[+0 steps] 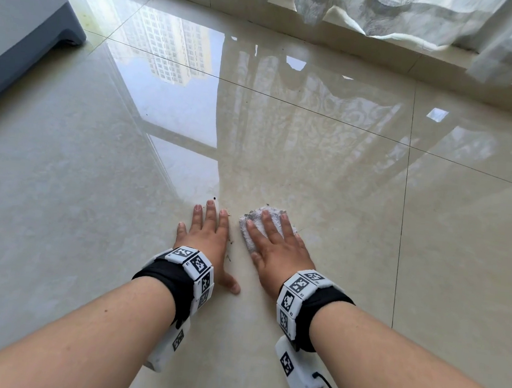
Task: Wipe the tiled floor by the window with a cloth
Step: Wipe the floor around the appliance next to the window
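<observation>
The cloth (255, 219), a crumpled white terry rag greyed with dirt, lies on the glossy beige tiled floor (88, 185) under the right hand (277, 250), whose straight, spread fingers press it flat. The left hand (205, 240) rests just beside it, palm down, fingers straight on bare tile. The wristband code tags (298, 285) carry lettering too small to read.

Crumpled white cloth (259, 225) lies on glossy beige tiled floor (356, 202).
</observation>
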A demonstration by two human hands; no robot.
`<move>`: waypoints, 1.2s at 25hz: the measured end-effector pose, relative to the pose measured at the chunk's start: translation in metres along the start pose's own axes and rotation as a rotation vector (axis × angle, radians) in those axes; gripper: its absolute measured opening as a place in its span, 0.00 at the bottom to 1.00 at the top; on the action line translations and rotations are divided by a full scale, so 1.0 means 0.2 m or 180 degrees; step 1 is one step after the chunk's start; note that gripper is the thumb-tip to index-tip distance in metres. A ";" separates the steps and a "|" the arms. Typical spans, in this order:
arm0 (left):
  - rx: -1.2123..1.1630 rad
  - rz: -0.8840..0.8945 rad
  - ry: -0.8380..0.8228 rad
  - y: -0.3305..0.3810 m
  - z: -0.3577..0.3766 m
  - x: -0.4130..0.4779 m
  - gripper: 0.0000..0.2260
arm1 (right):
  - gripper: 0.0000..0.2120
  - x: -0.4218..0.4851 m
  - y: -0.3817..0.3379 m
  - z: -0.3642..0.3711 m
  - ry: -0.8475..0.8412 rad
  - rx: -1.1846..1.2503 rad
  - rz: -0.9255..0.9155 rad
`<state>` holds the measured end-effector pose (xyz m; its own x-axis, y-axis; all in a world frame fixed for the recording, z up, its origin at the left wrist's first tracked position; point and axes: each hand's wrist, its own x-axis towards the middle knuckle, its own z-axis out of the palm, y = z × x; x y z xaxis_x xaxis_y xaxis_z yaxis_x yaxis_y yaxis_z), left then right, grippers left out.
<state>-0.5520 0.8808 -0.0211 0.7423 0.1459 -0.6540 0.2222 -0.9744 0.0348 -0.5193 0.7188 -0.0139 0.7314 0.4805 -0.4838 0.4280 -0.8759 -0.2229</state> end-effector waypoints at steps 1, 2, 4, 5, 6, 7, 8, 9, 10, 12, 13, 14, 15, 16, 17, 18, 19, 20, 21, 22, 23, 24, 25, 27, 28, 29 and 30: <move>-0.0014 0.0016 0.0028 0.00 0.01 0.01 0.69 | 0.29 -0.01 0.04 -0.01 0.0015 0.0020 0.0074; -0.0026 0.0031 0.0049 0.00 0.01 0.01 0.68 | 0.29 -0.03 0.08 -0.01 0.0021 0.0035 0.0171; -0.0040 0.0036 0.0087 0.00 0.02 0.02 0.68 | 0.29 -0.07 0.16 -0.01 0.0017 0.0039 0.0378; -0.0039 0.0025 0.0100 0.00 0.03 0.02 0.68 | 0.29 -0.08 0.20 -0.02 0.0003 0.0049 0.0465; -0.0038 0.0011 0.0101 -0.01 0.02 0.02 0.68 | 0.29 -0.09 0.23 -0.03 -0.0019 0.0071 0.0533; -0.0048 -0.0003 0.0093 -0.01 0.02 0.03 0.68 | 0.29 -0.09 0.25 -0.03 -0.0043 0.0104 0.0586; -0.0062 -0.0014 0.0081 0.00 0.01 0.04 0.68 | 0.29 -0.09 0.25 -0.04 -0.0066 0.0152 0.0633; -0.0069 -0.0020 0.0072 0.00 0.00 0.05 0.68 | 0.29 -0.07 0.25 -0.05 -0.0091 0.0211 0.0683; -0.0070 -0.0025 0.0068 0.01 -0.01 0.05 0.67 | 0.29 -0.06 0.24 -0.06 -0.0116 0.0261 0.0735; -0.0071 -0.0039 0.0071 0.01 -0.03 0.07 0.67 | 0.29 -0.01 0.21 -0.07 -0.0155 0.0290 0.0803; -0.0070 -0.0044 0.0072 0.01 -0.04 0.07 0.67 | 0.29 0.01 0.19 -0.07 -0.0170 0.0268 0.0798; -0.0069 -0.0045 0.0069 0.00 -0.04 0.08 0.66 | 0.29 0.02 0.18 -0.06 -0.0186 0.0236 0.0772; -0.0072 -0.0040 0.0064 0.00 -0.04 0.08 0.66 | 0.29 0.03 0.16 -0.05 -0.0199 0.0205 0.0734; -0.0079 -0.0026 0.0064 0.01 -0.04 0.08 0.65 | 0.29 0.04 0.15 -0.04 -0.0212 0.0182 0.0695; -0.0085 -0.0008 0.0078 0.01 -0.03 0.08 0.64 | 0.29 0.04 0.13 -0.03 -0.0219 0.0165 0.0652; -0.0097 0.0006 0.0104 0.01 -0.03 0.08 0.62 | 0.29 0.04 0.11 -0.01 -0.0216 0.0142 0.0594; -0.0118 0.0017 0.0129 0.02 -0.02 0.07 0.61 | 0.29 0.04 0.08 0.01 -0.0216 0.0121 0.0514; -0.0137 0.0024 0.0150 0.02 0.00 0.07 0.60 | 0.29 0.03 0.05 0.03 -0.0216 0.0117 0.0414; -0.0135 0.0030 0.0171 0.02 0.01 0.06 0.58 | 0.29 0.03 0.02 0.05 -0.0221 0.0130 0.0305; -0.0111 0.0031 0.0193 0.02 0.02 0.06 0.57 | 0.29 0.02 -0.01 0.07 -0.0230 0.0152 0.0207; -0.0083 0.0033 0.0216 0.01 0.03 0.05 0.57 | 0.30 0.02 -0.03 0.08 -0.0232 0.0165 0.0133; -0.0062 0.0031 0.0238 0.00 0.03 0.05 0.57 | 0.30 0.02 -0.04 0.09 -0.0220 0.0160 0.0080; -0.0043 0.0020 0.0260 -0.01 0.02 0.05 0.58 | 0.29 0.02 -0.04 0.09 -0.0201 0.0133 0.0038; 0.0002 -0.0036 0.0295 -0.07 0.00 0.04 0.60 | 0.29 0.02 -0.01 0.08 -0.0171 0.0075 -0.0016; 0.0022 -0.0075 0.0282 -0.10 -0.02 0.04 0.61 | 0.30 0.03 0.02 0.07 -0.0166 0.0066 0.0008; 0.0040 -0.0111 0.0246 -0.13 -0.02 0.04 0.62 | 0.30 0.03 0.06 0.05 -0.0161 0.0071 0.0092; 0.0060 -0.0140 0.0200 -0.17 -0.02 0.03 0.63 | 0.30 0.04 0.11 0.04 -0.0153 0.0089 0.0233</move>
<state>-0.5525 0.9152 -0.0227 0.7703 0.1984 -0.6060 0.2440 -0.9698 -0.0074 -0.5083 0.7034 -0.0285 0.7335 0.4131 -0.5397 0.3588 -0.9098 -0.2086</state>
